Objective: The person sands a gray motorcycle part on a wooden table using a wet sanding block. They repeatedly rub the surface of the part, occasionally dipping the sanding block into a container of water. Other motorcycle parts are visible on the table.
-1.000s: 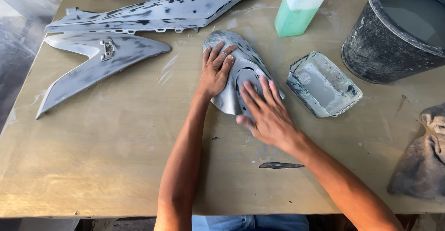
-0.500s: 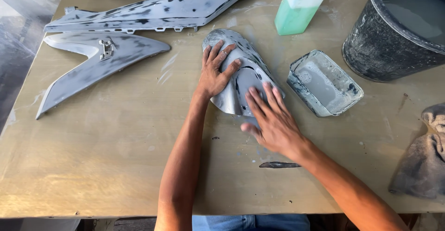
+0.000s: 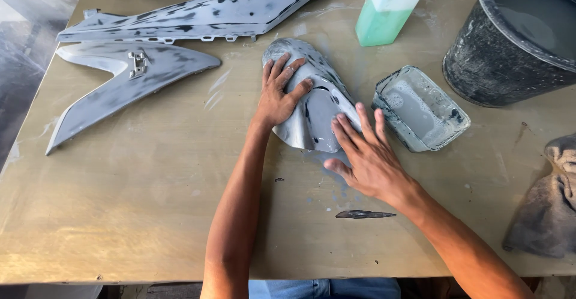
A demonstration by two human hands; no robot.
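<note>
A curved grey panel (image 3: 318,104) with dark sanded patches lies in the middle of the wooden table (image 3: 138,197). My left hand (image 3: 278,98) presses flat on its upper left part, fingers spread, and holds it down. At the panel's lower right edge, my right hand (image 3: 369,158) lies flat with the fingers apart, fingertips on the panel and palm on the wet table. What is under that palm is hidden.
Two long grey fairing pieces (image 3: 204,14) (image 3: 120,80) lie at the back left. A clear square tray of cloudy water (image 3: 390,125) sits right of my right hand, a dark bucket (image 3: 510,53) and a green-filled bottle (image 3: 387,11) behind it. At the right edge is a grey rag (image 3: 549,209). A dark sliver (image 3: 363,214) lies near my right wrist.
My right hand has slid down and to the right, from the panel's middle to its lower right edge. My left hand stays on the panel, which has not shifted.
</note>
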